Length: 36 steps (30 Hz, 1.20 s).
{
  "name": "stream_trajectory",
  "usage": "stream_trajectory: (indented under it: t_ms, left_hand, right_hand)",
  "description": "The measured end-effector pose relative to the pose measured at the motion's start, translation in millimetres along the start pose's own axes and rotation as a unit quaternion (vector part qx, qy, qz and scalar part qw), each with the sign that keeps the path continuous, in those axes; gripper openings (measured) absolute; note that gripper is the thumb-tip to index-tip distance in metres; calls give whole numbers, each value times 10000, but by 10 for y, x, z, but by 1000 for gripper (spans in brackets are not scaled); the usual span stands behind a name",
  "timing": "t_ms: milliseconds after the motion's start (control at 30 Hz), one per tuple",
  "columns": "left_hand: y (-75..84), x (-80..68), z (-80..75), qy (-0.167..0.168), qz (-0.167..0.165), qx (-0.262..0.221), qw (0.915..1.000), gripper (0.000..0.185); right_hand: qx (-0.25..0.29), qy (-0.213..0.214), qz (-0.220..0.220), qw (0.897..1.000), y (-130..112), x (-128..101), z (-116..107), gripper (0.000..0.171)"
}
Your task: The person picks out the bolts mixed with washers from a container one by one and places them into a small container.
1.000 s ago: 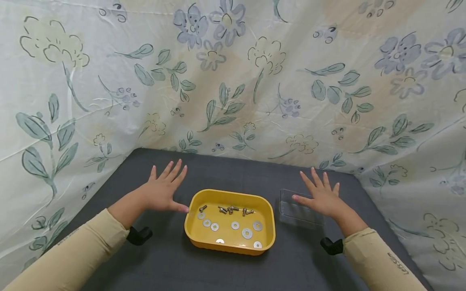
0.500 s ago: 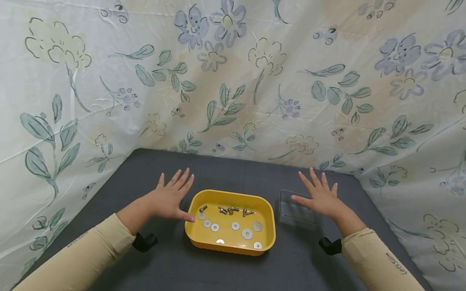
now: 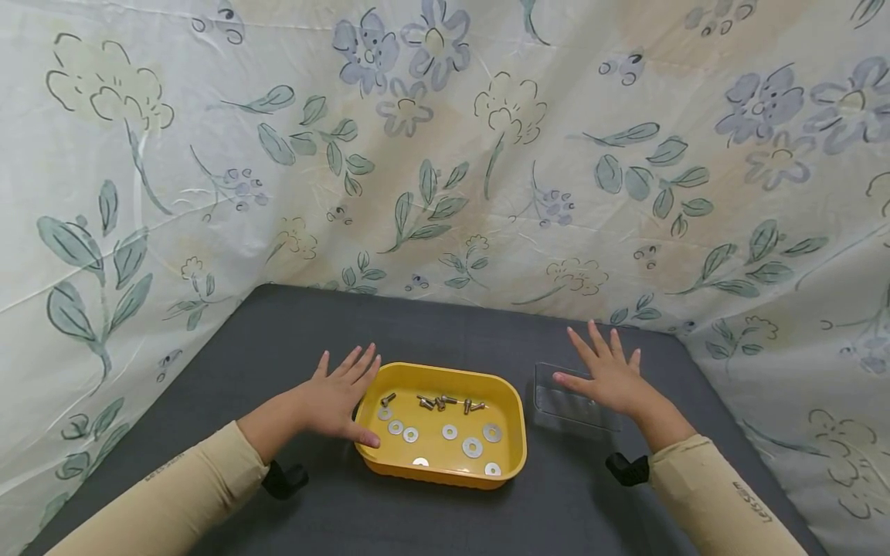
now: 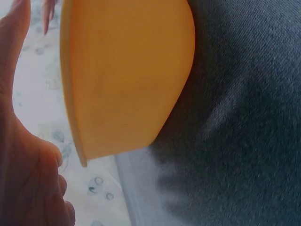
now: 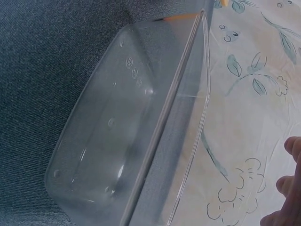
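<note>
Two hands flank a yellow tray (image 3: 511,432) on the dark grey worktop (image 3: 445,324), before a floral cloth backdrop (image 3: 445,154). Left hand (image 3: 337,398): fingers straight and spread, thumb tip at the tray's near-left rim, holding nothing. Over the last second this hand has slid rightward from a position clear of the tray until it lies against the tray's left wall; the left wrist view shows the palm (image 4: 23,179) just beside the tray's outer wall (image 4: 122,80). Whether the fingers actually press the wall cannot be told.

Tray contents: a cluster of small bolts (image 3: 441,401) along the far side and several flat washers (image 3: 472,445) scattered toward the near side; none has shifted.

To the tray's right stands a clear plastic container (image 3: 573,413), empty as seen in the right wrist view (image 5: 131,141). Right hand (image 3: 608,378): fingers straight and spread, hovering over or resting on this container, nothing gripped; its position is almost unchanged.

Judgement: the left hand's approach suggests that work on the tray or its hardware is only beginning, with no piece yet lifted.
</note>
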<state>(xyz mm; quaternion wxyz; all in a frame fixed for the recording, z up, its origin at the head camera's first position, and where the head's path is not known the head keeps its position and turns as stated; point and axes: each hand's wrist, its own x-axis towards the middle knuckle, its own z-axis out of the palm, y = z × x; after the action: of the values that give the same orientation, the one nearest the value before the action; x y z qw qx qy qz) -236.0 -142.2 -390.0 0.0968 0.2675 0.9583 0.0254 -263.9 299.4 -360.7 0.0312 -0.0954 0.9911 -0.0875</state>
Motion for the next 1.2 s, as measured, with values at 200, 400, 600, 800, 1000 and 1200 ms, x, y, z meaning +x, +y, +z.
stream_trajectory:
  t_ms: [200,400,600,800,1000,1200]
  left_hand:
    - [45,8,34,-224,-28,-119,9997,122]
    - [58,15,63,-215,-17,-48,9998,124]
    - [80,12,86,-136,-16,108,9998,126]
    - [108,16,104,-80,-55,178,9998,128]
    - [111,19,115,-16,-64,240,9997,128]
    - [115,19,125,34,-67,215,9997,128]
  right_hand:
    - [11,-7,-23,10000,-19,10,1,95]
    - [1,-2,-23,10000,-25,5,-6,97]
    - [45,-18,-45,10000,-23,-3,-11,99]
    - [54,-27,-97,9999,-26,-11,-11,97]
    - [69,15,-117,9999,-42,-8,-19,93]
    - [57,18,-93,9999,-41,22,8,97]
